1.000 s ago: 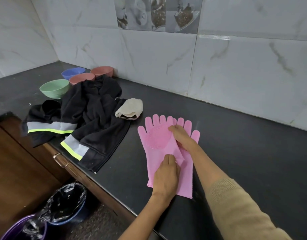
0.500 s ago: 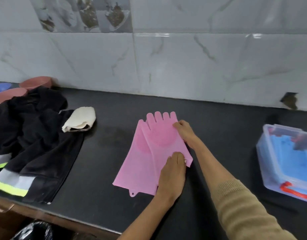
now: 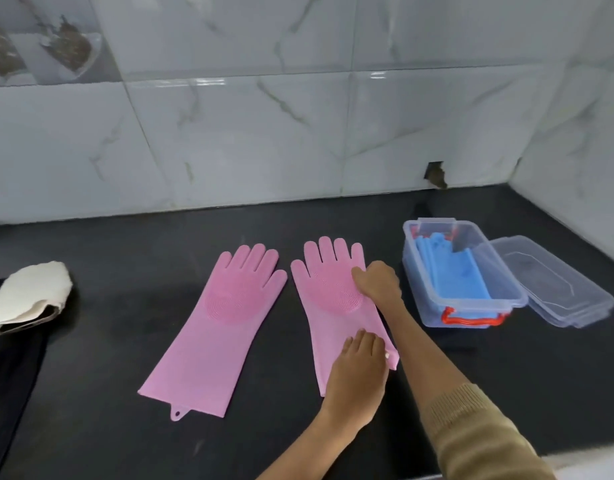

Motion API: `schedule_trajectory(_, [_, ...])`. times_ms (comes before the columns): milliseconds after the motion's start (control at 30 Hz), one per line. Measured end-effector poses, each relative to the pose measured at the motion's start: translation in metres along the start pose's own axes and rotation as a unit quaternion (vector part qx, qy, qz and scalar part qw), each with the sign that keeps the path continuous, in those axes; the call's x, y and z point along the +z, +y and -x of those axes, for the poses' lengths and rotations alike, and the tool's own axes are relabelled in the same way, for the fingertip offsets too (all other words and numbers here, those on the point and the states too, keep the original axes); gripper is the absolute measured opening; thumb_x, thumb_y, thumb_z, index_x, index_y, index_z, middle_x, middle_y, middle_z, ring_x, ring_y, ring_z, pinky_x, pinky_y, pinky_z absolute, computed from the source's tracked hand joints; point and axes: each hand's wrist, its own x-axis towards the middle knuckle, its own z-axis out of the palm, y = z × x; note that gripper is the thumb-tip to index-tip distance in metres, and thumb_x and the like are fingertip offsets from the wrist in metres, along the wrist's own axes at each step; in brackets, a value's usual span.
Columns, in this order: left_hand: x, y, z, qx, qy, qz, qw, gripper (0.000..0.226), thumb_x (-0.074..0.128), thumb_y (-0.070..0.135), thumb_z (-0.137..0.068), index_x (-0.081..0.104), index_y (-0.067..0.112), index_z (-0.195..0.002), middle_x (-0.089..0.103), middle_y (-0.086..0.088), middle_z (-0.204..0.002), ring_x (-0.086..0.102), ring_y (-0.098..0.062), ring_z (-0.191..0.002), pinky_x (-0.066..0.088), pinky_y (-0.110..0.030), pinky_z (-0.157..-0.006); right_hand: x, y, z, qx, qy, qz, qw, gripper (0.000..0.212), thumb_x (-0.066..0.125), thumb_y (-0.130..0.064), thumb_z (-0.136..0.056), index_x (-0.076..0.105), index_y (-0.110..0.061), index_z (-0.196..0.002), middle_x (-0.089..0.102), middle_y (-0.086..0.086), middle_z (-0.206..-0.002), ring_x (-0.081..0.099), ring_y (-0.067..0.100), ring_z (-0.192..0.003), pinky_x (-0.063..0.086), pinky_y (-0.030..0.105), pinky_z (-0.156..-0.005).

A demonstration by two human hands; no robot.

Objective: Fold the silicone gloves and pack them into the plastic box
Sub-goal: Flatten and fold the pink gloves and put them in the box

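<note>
Two pink silicone gloves lie flat, palm side up, on the black counter. The left pink glove (image 3: 222,323) lies free. Both my hands hold the right pink glove (image 3: 328,299): my right hand (image 3: 376,284) grips its right edge beside the bristled palm, and my left hand (image 3: 357,372) pinches the right edge of its cuff. To the right stands the clear plastic box (image 3: 414,275), open, with a red handle and blue gloves (image 3: 451,271) inside.
The box's clear lid (image 3: 555,285) lies just right of it. A beige cloth (image 3: 25,296) and a black garment (image 3: 7,368) are at the far left. Tiled walls close off the back and right. The counter's front edge runs along the bottom.
The two gloves lay stacked before. My hands have carried the top one to the right and laid it flat beside the other. The view has swung right, showing the box and lid.
</note>
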Motion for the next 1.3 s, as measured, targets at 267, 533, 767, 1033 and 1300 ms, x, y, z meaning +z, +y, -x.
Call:
schedule_trajectory(267, [-0.050, 0.176, 0.072, -0.042, -0.048, 0.394, 0.917, 0.018, 0.042, 0.037, -0.083, 0.055, 0.026, -0.082, 0.063, 0.009, -0.082, 0.050, -0.006, -0.072, 0.054, -0.031, -0.076, 0.003, -0.010, 0.024, -0.073, 0.072, 0.145, 0.984, 0.054, 0.052, -0.041, -0.092, 0.038, -0.012, -0.135, 0.046, 0.013, -0.137, 0.051, 0.029, -0.121, 0.046, 0.037, -0.100])
schedule_trajectory(533, [-0.029, 0.021, 0.052, -0.451, -0.111, 0.210, 0.860, 0.027, 0.046, 0.017, -0.091, 0.054, 0.007, -0.115, 0.054, -0.014, -0.120, 0.051, -0.033, -0.106, 0.041, -0.040, -0.087, 0.064, -0.059, 0.096, -0.151, -0.068, 0.020, 0.986, 0.029, 0.053, -0.030, -0.089, 0.050, -0.016, -0.065, 0.054, 0.000, -0.064, 0.052, 0.022, -0.063, 0.041, 0.027, -0.057])
schedule_trajectory(767, [-0.016, -0.016, 0.074, -0.464, -0.159, 0.188, 0.851, 0.021, 0.049, 0.024, -0.096, 0.058, 0.009, -0.106, 0.061, -0.012, -0.103, 0.060, -0.029, -0.088, 0.051, -0.039, -0.075, 0.089, -0.075, 0.096, -0.149, -0.082, -0.037, 0.985, 0.044, 0.061, -0.016, -0.084, 0.030, -0.018, -0.054, 0.033, -0.003, -0.051, 0.030, 0.012, -0.044, 0.025, 0.022, -0.043])
schedule_trajectory(1033, [-0.012, -0.013, 0.093, -0.490, -0.122, 0.254, 0.825, 0.010, 0.054, 0.020, -0.094, 0.061, 0.014, -0.097, 0.064, -0.005, -0.092, 0.062, -0.024, -0.074, 0.051, -0.034, -0.063, 0.094, -0.078, 0.087, -0.141, -0.064, -0.076, 0.985, 0.012, 0.061, -0.018, -0.089, 0.067, -0.007, -0.085, 0.067, 0.004, -0.081, 0.054, 0.010, -0.065, 0.036, 0.016, -0.055])
schedule_trajectory(1300, [-0.019, -0.013, 0.088, -0.504, -0.141, 0.245, 0.816, 0.016, 0.056, 0.022, -0.093, 0.060, 0.011, -0.104, 0.063, -0.009, -0.101, 0.057, -0.023, -0.075, 0.047, -0.033, -0.064, 0.094, -0.077, 0.084, -0.148, -0.059, -0.079, 0.984, 0.015, 0.059, -0.022, -0.093, 0.066, -0.011, -0.100, 0.070, 0.003, -0.096, 0.056, 0.009, -0.075, 0.043, 0.017, -0.071])
